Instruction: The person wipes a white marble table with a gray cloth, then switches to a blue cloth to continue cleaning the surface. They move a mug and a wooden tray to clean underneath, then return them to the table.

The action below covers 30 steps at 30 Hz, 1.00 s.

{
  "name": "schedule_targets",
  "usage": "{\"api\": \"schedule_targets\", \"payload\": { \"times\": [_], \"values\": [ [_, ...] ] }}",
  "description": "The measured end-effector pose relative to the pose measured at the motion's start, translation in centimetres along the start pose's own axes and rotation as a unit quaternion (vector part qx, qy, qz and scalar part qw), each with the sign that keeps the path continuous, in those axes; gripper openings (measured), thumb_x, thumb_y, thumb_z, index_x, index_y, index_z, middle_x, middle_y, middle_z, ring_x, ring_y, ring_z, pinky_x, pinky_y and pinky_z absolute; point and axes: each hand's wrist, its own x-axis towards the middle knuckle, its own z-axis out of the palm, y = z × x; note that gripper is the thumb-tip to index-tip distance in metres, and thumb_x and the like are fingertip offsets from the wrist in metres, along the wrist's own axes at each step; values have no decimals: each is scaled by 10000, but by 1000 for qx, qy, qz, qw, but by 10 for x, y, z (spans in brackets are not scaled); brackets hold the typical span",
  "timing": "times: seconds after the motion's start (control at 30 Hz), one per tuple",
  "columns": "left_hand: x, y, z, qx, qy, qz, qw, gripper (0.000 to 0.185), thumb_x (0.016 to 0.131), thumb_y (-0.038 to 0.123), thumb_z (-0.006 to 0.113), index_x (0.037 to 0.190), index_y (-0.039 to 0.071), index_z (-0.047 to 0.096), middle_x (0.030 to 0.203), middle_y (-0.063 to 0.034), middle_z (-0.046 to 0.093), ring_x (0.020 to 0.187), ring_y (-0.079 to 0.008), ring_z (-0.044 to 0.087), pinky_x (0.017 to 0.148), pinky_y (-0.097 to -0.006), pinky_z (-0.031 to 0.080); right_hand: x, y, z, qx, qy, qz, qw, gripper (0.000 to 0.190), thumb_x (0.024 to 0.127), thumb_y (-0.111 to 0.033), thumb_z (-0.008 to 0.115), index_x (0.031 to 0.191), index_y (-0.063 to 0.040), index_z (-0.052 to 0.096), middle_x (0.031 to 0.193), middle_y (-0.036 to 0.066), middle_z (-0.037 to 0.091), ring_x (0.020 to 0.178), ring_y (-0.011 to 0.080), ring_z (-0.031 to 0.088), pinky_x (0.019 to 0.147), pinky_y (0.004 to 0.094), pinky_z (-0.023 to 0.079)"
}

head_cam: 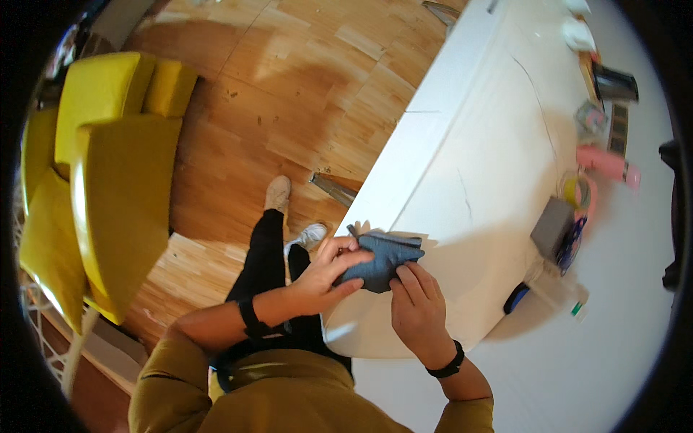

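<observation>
A small blue-grey fabric pouch [381,265], with what looks like a zipper along its far edge, is held between both hands above the near end of the white table [460,216]. My left hand [327,276] grips the pouch's left side, fingers over the top and thumb at the near edge. My right hand [419,303] pinches its lower right edge between thumb and fingers. What lies inside the pouch cannot be seen. Each wrist wears a black band.
Along the table's right side lie a grey box [553,228], rolls of tape [576,192], a pink bottle [606,164] and a black cup [616,84]. A yellow armchair [127,200] stands at the left on the wooden floor. Metal table legs [333,188] show below the table's left edge.
</observation>
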Motion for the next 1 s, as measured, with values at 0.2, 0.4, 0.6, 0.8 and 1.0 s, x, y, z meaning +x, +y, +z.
{"api": "schedule_targets", "payload": {
  "times": [0.2,0.4,0.6,0.8,1.0],
  "values": [
    [-56,41,3,285,-69,52,955,493,821,126,702,1298,123,581,1145,-178,465,984,-348,458,860,-425,412,-73,-31,7,114,28,110,987,281,807,-55,600,1081,1,625,1192,163,573,1084,334,567,928,447,459],
    [-78,48,13,535,-119,90,831,547,846,227,652,1374,158,523,1426,-84,456,1255,-301,435,1045,-464,335,-85,-66,45,112,94,126,981,457,845,-148,628,1270,4,558,1374,157,501,1261,319,473,1049,448,376],
    [-31,46,23,599,-92,123,786,507,887,216,596,1382,149,511,1481,-73,421,1391,-306,338,1122,-524,243,-70,-47,66,99,177,179,963,460,885,-207,613,1287,9,553,1413,148,483,1325,322,419,1104,504,299],
    [35,38,36,606,-85,146,777,485,944,175,538,1423,156,464,1519,-102,366,1417,-328,294,1145,-534,191,-47,-6,72,85,268,218,935,448,872,-186,614,1288,-32,550,1409,131,491,1338,322,410,1101,519,294],
    [-29,46,37,590,-149,143,781,499,880,102,558,1374,155,508,1423,-110,455,1351,-316,381,1116,-505,287,-94,-39,76,101,217,208,949,458,878,-213,607,1281,-6,542,1420,153,463,1339,335,386,1099,525,280]
  ]
}}
